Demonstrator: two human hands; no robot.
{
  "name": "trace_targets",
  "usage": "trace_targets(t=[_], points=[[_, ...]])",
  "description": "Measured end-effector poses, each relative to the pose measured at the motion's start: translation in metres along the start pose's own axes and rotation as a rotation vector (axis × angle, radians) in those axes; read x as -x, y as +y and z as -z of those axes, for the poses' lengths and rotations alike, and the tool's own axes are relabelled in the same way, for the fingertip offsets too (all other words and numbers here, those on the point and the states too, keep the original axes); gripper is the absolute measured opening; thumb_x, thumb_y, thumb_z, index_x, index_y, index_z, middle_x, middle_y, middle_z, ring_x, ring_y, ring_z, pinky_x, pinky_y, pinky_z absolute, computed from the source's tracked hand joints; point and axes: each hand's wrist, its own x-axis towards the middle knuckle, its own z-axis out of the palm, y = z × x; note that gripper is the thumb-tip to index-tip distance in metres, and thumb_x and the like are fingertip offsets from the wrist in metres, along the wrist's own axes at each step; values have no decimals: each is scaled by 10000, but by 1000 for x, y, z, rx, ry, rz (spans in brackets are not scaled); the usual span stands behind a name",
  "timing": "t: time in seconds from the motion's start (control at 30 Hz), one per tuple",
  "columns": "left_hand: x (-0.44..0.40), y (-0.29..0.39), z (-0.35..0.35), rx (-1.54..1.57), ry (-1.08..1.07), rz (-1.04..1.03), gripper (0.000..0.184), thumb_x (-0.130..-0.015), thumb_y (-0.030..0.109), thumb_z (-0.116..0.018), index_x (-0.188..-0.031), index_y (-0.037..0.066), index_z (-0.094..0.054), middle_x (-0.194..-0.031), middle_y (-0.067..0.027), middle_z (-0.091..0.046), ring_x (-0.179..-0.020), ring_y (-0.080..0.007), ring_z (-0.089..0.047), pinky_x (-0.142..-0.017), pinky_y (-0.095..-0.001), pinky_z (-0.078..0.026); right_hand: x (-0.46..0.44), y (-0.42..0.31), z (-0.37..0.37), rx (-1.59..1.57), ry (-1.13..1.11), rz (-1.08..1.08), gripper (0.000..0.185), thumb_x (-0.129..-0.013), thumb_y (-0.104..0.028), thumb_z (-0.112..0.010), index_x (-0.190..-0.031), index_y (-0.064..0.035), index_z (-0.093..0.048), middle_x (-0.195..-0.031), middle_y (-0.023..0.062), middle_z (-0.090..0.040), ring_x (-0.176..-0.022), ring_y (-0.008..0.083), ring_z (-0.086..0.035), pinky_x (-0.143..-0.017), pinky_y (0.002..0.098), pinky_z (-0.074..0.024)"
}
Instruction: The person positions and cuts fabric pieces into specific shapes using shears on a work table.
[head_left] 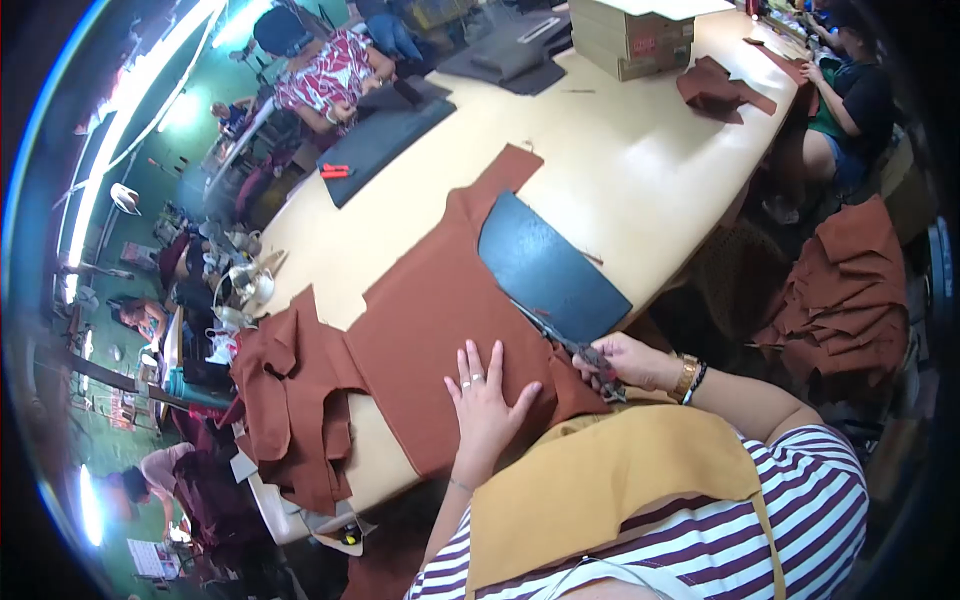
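Observation:
My left hand [483, 405] lies flat on a reddish-brown fabric piece [430, 330], fingers spread, a ring on one of them. At the fabric's right edge, my right hand [620, 362] is wrapped round a pair of scissors [555, 335], whose blades point up and left along that edge. A dark blue flat panel [545, 265] lies on the table just beyond the blades. Part of the fabric hangs over the table edge near my right hand. Whether the blades are open or closed is hard to make out.
More brown fabric pieces [290, 410] lie at the left on the cream table [590, 140]. A cardboard box [640, 45] stands at the far end. Brown cloth [840, 290] is heaped at the right. Across the table, a person [330, 75] works beside a dark panel with a red tool [335, 171].

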Motion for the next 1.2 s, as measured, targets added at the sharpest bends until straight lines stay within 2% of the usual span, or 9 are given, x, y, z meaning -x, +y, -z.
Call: trace_targets(t=[0.1, 0.23, 0.37, 0.47, 0.7, 0.9, 1.1, 1.2], points=[[-5, -4, 4, 34, -59, 23, 802, -819, 548, -606, -1444, 126, -333, -1517, -246, -152, -1411, -411, -123, -1056, -662, -137, 7, 0, 1, 47, -25, 32, 254, -917, -295, -614, -784, -80, -636, -677, -29, -583, -600, 52, -547, -552, 200, -442], [-28, -26, 13, 30, 17, 57, 831, -811, 575, -601, -1457, 143, -307, -1524, -240, -136, -1414, -414, -105, -1055, -670, -121, 10, 2, 3, -11, -23, 33, 294, -918, -331, -609, -764, -81, -623, -677, -15, -585, -601, 68, -553, -557, 218, -449], [-33, -31, 12, -69, -25, 56, 878, -783, 614, -606, -1461, 146, -301, -1523, -244, -136, -1408, -420, -127, -1045, -680, -129, 7, -1, 1, -37, -13, 25, 348, -928, -381, -578, -758, -78, -604, -688, -2, -594, -600, 87, -566, -553, 247, -463], [-24, -22, 8, -84, -24, 28, 876, -782, 616, -604, -1460, 150, -304, -1523, -244, -142, -1407, -420, -138, -1044, -680, -134, 4, -3, 1, -27, 4, -28, 353, -911, -392, -600, -756, -75, -602, -708, 13, -607, -615, 91, -579, -549, 238, -466], [-18, -21, 4, -84, 7, 63, 878, -773, 621, -610, -1455, 153, -316, -1525, -234, -152, -1411, -409, -135, -1047, -675, -137, 6, 6, 2, -59, 7, 49, 333, -889, -370, -640, -753, -68, -604, -642, -5, -570, -533, 69, -540, -512, 215, -456], [-14, -15, 6, -84, -17, 63, 882, -769, 623, -611, -1455, 153, -317, -1528, -228, -148, -1412, -403, -135, -1049, -671, -136, 2, 0, 4, -77, 14, -23, 320, -905, -356, -619, -767, -67, -608, -649, -9, -561, -570, 66, -555, -530, 214, -459], [-5, -10, 5, -79, -20, 61, 885, -766, 622, -615, -1453, 148, -321, -1528, -228, -146, -1411, -409, -133, -1045, -673, -141, 6, -7, -3, -82, 53, -3, 293, -915, -327, -611, -780, -67, -606, -692, -18, -568, -599, 65, -560, -542, 215, -463], [-5, -10, 3, -78, -14, 64, 886, -765, 620, -617, -1452, 145, -321, -1528, -231, -144, -1409, -414, -133, -1042, -676, -144, 5, 4, 5, -41, -22, 60, 285, -918, -317, -610, -783, -66, -607, -691, -23, -566, -605, 60, -559, -549, 212, -468]])
